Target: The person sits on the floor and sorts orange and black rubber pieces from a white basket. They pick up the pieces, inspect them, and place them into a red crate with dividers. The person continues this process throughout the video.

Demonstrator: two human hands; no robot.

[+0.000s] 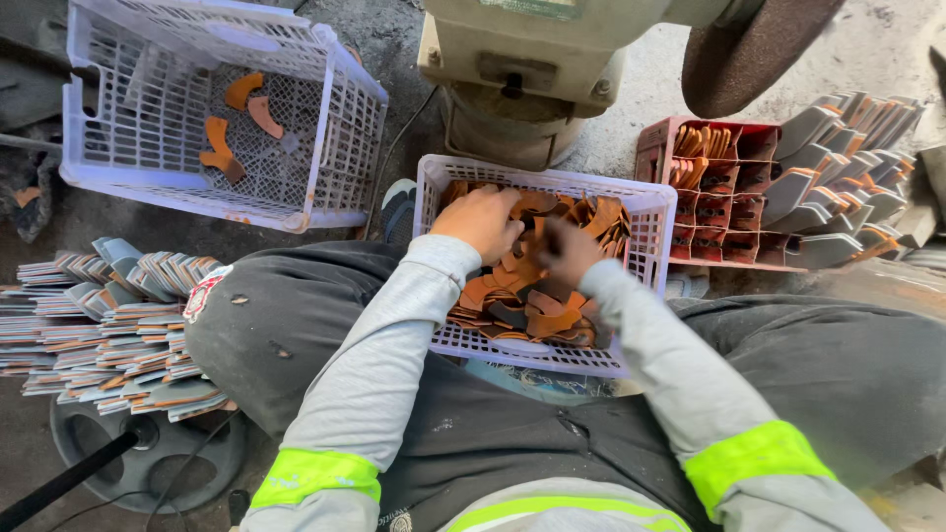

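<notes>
Curved orange-brown leather pieces heaped in white basket, both hands curled, pinching pieces.

The person wears a grey long-sleeved top with fluorescent yellow-green bands on both upper sleeves, dark grey trousers, and no gloves.

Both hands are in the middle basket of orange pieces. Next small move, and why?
Probably lift one piece clear. Both the left hand and right hand are buried among the loose orange pieces in the white basket, and whether either already grips one cannot be told.
</notes>
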